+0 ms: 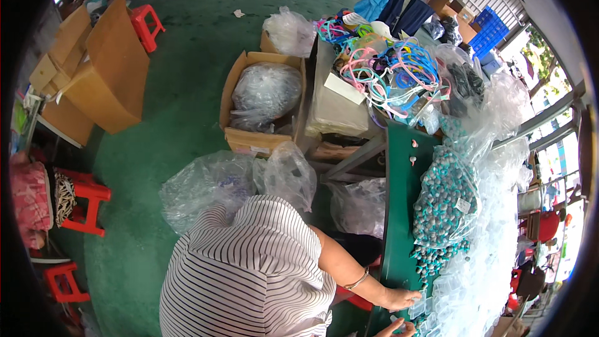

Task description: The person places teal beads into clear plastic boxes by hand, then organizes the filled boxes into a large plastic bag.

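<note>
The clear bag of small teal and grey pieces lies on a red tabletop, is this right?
Only the colour is wrong: in the head view, the clear bag of small teal and grey pieces lies on a green tabletop.

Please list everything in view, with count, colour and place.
Table: one, green, right
Small pieces: many, grey and teal, table
Translucent pieces: many, whitish, table's right side
Tiny pieces: two, pinkish, table's far end
Looped strips: many, multicoloured, upper right
Cartons: several, brown, left and centre
Plastic bags: several, clear, centre and right
Stools: at least three, red, left
Crates: at least two, blue, upper right
People: at least two, left and top
Floor: one, green, left
Striped shirt: one, white, lower centre
Bracelet: one, metallic, left wrist
Left hand: one, near translucent pieces
Right hand: one, lower edge
</note>
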Motion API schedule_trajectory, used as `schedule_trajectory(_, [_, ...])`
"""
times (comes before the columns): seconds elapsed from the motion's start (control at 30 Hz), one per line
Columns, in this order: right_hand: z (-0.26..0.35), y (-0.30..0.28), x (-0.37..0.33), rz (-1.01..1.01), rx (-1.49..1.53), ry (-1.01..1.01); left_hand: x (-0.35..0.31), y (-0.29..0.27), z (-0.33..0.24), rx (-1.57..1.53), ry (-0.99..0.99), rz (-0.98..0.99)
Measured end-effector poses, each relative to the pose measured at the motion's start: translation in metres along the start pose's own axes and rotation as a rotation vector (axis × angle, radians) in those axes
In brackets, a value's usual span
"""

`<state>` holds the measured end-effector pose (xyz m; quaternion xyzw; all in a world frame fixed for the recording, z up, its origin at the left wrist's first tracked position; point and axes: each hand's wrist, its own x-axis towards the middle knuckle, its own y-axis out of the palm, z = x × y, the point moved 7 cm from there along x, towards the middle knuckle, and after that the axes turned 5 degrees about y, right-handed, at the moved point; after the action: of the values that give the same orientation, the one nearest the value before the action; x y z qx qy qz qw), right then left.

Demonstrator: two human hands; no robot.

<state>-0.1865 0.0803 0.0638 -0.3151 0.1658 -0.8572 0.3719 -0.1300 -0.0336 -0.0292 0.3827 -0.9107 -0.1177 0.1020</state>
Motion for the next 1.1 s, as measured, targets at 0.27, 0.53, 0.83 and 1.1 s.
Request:
schedule_trajectory(0.27, [-0.007,-0.019,-0.018,0.071,-0.188,-0.273,-0.016,0.012,-0.033,0.462,0.342,-0.039])
schedule_trajectory(0.53, [-0.015,-0.013,-0.021,0.084,-0.197,-0.339,-0.006,-0.009,-0.058,1.049,0.654,-0.085])
schedule_trajectory(0.83, [-0.004,0.003,-0.008,0.065,-0.236,-0.243,0.002,-0.067,-0.105,1.314,0.559,-0.107])
schedule_trajectory(1.1, [-0.009,-0.013,-0.016,0.032,-0.218,-0.225,0.018,-0.040,-0.099,1.480,0.691,-0.161])
